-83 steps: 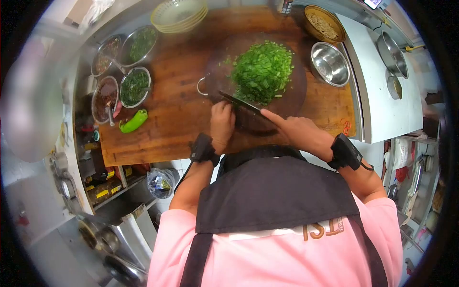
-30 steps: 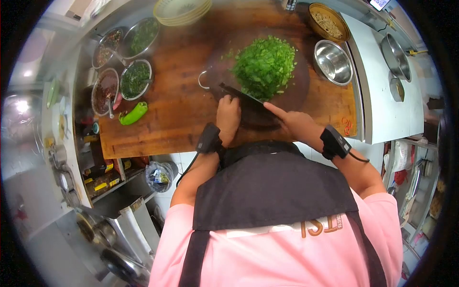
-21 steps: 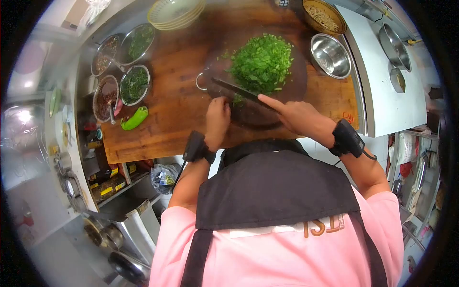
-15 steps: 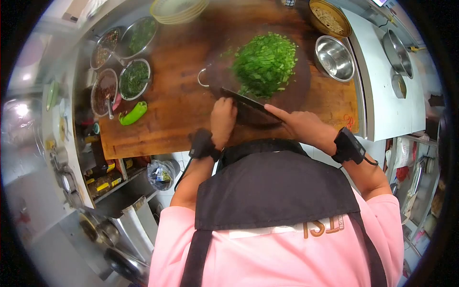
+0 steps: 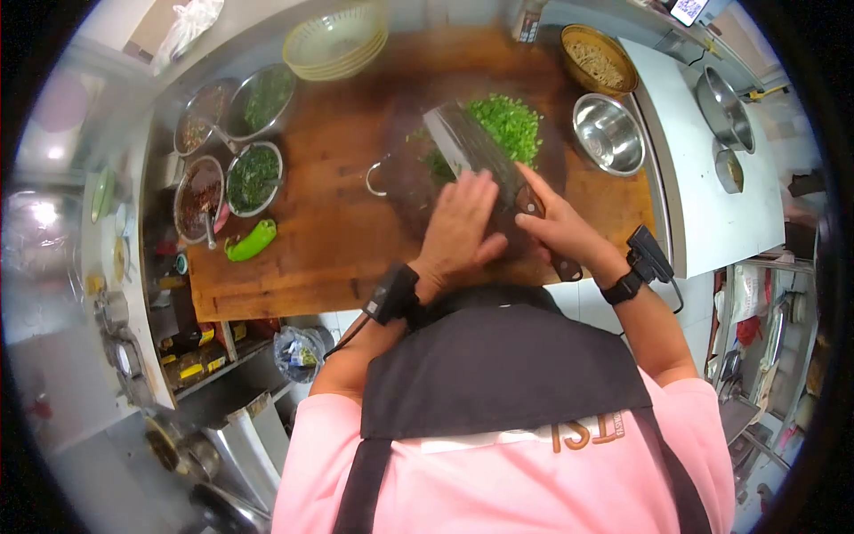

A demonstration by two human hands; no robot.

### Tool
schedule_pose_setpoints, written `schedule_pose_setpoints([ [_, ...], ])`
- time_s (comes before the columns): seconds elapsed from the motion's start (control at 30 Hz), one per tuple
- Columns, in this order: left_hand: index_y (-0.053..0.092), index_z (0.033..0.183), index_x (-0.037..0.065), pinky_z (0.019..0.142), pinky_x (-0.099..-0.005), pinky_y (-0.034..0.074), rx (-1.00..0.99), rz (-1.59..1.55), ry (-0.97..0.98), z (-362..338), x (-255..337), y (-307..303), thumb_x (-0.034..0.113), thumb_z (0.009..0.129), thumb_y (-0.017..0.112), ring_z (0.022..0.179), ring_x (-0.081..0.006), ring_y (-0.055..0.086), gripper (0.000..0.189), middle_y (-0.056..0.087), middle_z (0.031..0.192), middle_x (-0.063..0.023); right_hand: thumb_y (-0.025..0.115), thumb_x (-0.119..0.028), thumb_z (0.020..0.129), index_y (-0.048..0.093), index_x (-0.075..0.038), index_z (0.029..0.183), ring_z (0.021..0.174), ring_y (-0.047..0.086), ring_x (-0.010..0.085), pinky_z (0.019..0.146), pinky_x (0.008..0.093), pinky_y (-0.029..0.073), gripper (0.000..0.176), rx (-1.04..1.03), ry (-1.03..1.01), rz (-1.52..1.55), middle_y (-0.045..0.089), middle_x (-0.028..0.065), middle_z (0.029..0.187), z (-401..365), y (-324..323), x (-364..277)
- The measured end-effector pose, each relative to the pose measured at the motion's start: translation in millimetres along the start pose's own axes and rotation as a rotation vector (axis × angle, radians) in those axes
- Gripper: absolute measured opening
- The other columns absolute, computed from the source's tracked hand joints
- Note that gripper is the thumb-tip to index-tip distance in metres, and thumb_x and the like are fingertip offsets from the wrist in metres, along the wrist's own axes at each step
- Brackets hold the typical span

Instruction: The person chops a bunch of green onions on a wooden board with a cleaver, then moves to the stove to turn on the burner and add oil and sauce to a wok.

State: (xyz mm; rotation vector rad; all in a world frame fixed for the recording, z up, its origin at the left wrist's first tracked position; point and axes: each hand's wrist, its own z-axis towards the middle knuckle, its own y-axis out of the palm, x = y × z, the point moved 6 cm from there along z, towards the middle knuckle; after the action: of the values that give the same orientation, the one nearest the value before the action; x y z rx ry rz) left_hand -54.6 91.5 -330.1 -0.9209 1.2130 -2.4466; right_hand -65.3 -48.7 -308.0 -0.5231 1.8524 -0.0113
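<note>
In my right hand (image 5: 567, 230) is the dark wooden handle of a cleaver (image 5: 463, 141), its broad blade pointing up and left over the cutting board. Finely chopped greens (image 5: 513, 127) are heaped beyond the blade, which hides part of them. My left hand (image 5: 458, 221) lies flattened with fingers stretched, fingertips right at the near edge of the blade. A few darker green bits (image 5: 438, 166) show on the left of the blade. Underneath is a dark round cutting board (image 5: 405, 200) with a metal ring handle (image 5: 374, 181) on its left.
Left on the wooden table (image 5: 311, 231) stand several bowls, including one of chopped herbs (image 5: 254, 181) and one of red sauce (image 5: 197, 200). A green pepper (image 5: 252, 241) lies before them. Stacked bowls (image 5: 336, 44) stand behind; a steel bowl (image 5: 610, 133) and a basket (image 5: 598, 58) are at right.
The cleaver has turned from lying crosswise near the board's front to pointing away, covering part of the greens. My left hand has opened and moved right, from the blade's left end toward its middle.
</note>
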Motion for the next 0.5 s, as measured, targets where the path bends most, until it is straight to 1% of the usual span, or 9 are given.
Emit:
schedule_pose_setpoints([
  [0.03,0.038,0.126,-0.002,0.102,-0.0456,0.024,0.014,0.002,0.014,7,3,1,0.035,0.079,0.056,0.123,-0.0353,0.032,0.062,0.037,0.131,-0.0191,0.051,-0.003,0.080,0.010,-0.013,0.141,0.049,0.050,0.0160,0.045,0.0278,0.042,0.074,0.009,0.046,0.141,0.054,0.0072,0.078,-2,-2,1],
  [0.07,0.035,0.128,-0.001,0.102,-0.0465,0.022,-0.057,-0.010,0.068,13,9,7,0.042,0.079,0.053,0.125,-0.0343,0.030,0.067,0.034,0.134,-0.0184,0.050,0.000,0.080,0.008,-0.015,0.141,0.040,0.042,0.0082,0.036,0.0217,0.036,0.076,0.016,0.092,0.284,0.048,0.0039,0.070,-4,-4,2],
  [0.1,0.032,0.130,-0.001,0.103,-0.0474,0.019,-0.130,-0.022,0.120,19,14,11,0.049,0.080,0.049,0.127,-0.0332,0.028,0.073,0.031,0.136,-0.0177,0.052,0.000,0.077,0.013,-0.014,0.141,0.046,0.047,0.0070,0.040,0.0214,0.038,0.077,0.002,0.144,0.281,0.054,0.0074,0.082,-8,-8,3],
  [0.13,0.032,0.130,-0.001,0.103,-0.0474,0.019,-0.122,-0.020,0.128,25,13,10,0.049,0.080,0.049,0.127,-0.0332,0.028,0.073,0.031,0.136,-0.0177,0.052,0.000,0.077,0.013,-0.014,0.141,0.046,0.047,0.0070,0.040,0.0214,0.038,0.077,0.010,0.137,0.274,0.054,0.0074,0.082,-11,-13,0],
  [0.2,0.033,0.130,-0.001,0.103,-0.0483,0.019,-0.228,0.118,0.149,36,7,12,0.057,0.078,0.044,0.127,-0.0332,0.028,0.078,0.031,0.137,-0.0173,0.049,0.005,0.077,0.008,-0.016,0.142,0.040,0.041,0.0075,0.036,0.0214,0.036,0.079,0.002,0.096,0.343,0.048,0.0044,0.075,-18,-18,-4],
  [0.33,0.032,0.131,-0.001,0.104,-0.0487,0.017,-0.204,0.135,0.186,48,-7,17,0.055,0.079,0.045,0.128,-0.0331,0.027,0.078,0.030,0.138,-0.0171,0.047,0.007,0.077,0.009,-0.017,0.142,0.041,0.041,0.0074,0.036,0.0217,0.036,0.079,0.027,0.153,0.360,0.048,0.0034,0.074,-36,-30,-5],
  [0.4,0.032,0.131,-0.002,0.105,-0.0486,0.014,-0.173,0.176,0.069,53,-26,18,0.053,0.080,0.044,0.128,-0.0336,0.027,0.075,0.030,0.138,-0.0179,0.047,0.006,0.076,0.010,-0.017,0.141,0.039,0.039,0.0082,0.035,0.0223,0.035,0.078,0.019,0.222,0.392,0.046,0.0022,0.066,-47,-33,-4],
  [0.47,0.032,0.130,-0.003,0.105,-0.0486,0.013,-0.173,0.228,0.055,55,-42,19,0.049,0.083,0.041,0.129,-0.0338,0.026,0.070,0.031,0.137,-0.0187,0.048,0.004,0.077,0.011,-0.019,0.141,0.038,0.038,0.0081,0.034,0.0220,0.034,0.077,0.012,0.241,0.409,0.045,0.0023,0.064,-59,-37,3],
  [0.5,0.031,0.131,-0.003,0.105,-0.0493,0.012,-0.199,0.278,-0.120,55,-61,20,0.046,0.085,0.040,0.130,-0.0337,0.023,0.068,0.029,0.138,-0.0186,0.048,0.003,0.078,0.012,-0.020,0.141,0.036,0.037,0.0081,0.033,0.0217,0.033,0.076,-0.002,0.260,0.425,0.044,0.0024,0.061,-63,-38,5],
])
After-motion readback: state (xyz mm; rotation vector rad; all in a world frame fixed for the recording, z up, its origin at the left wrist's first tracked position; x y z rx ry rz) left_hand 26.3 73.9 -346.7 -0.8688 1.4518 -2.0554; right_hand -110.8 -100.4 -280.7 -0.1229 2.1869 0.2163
